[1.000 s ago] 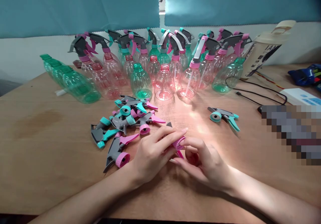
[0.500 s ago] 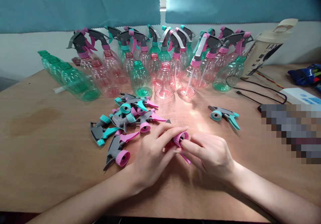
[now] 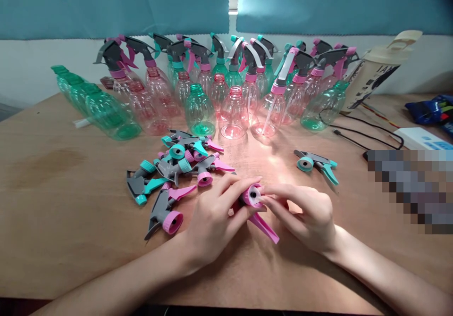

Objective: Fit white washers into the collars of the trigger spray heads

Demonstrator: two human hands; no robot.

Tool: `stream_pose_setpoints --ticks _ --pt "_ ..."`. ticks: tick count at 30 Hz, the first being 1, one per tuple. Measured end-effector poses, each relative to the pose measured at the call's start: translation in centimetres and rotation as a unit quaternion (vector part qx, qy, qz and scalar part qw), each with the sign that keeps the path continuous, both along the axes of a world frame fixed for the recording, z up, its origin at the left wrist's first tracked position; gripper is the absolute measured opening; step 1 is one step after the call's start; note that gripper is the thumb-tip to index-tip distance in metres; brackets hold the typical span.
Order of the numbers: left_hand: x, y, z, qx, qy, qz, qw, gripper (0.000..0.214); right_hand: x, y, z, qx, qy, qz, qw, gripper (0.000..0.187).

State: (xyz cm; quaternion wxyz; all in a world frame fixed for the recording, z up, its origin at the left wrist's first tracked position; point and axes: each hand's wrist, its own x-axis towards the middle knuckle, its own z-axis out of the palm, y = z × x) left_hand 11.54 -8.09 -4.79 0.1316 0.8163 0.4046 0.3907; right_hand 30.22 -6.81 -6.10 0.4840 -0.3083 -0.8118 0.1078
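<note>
Between my hands is a pink and grey trigger spray head [image 3: 265, 227], its screw collar facing me and its pink lever pointing down to the right. A pale disc with a dark central hole shows inside the collar. My left hand [image 3: 217, 212] wraps the spray head from the left, covering most of its grey body. My right hand [image 3: 304, 210] has its thumb and fingertips pinched at the collar's right edge. Left of my hands lies a loose pile of spray heads, among them a pink-collared one [image 3: 163, 214] and a turquoise one [image 3: 143, 184].
Green and pink bottles stand across the back, many with spray heads; a green bottle [image 3: 200, 111] and a pink bottle [image 3: 233, 113] are uncapped. A turquoise spray head [image 3: 316, 164] lies at the right. Beyond are a black cable [image 3: 368, 126], a cream tumbler [image 3: 375, 70] and a white power strip [image 3: 423, 139].
The collar has turned more toward me, and its pale inner disc now shows. My right fingers have drawn back from inside the collar to its edge. More of the pink lever is visible.
</note>
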Motion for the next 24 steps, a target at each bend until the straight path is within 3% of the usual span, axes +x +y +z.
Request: stream_pose_setpoints --ticks 4,12,19,24 --pt "0.0 0.0 0.0 0.007 0.012 0.003 1.000 0.026 -0.4 -0.6 0.4 -0.052 0.019 -0.026 0.998 0.010" --pt "0.1 -0.1 0.1 -0.004 0.006 -0.020 1.000 0.028 -0.6 -0.9 0.7 -0.086 0.066 -0.032 0.994 0.006" --pt "-0.3 0.9 -0.4 -0.027 0.006 0.038 0.999 0.022 0.3 -1.8 1.2 -0.006 0.035 -0.007 0.999 0.014" --pt "-0.4 0.9 -0.4 -0.025 -0.016 0.037 0.999 0.027 2.1 0.4 0.6 0.071 0.020 -0.148 0.986 0.016"
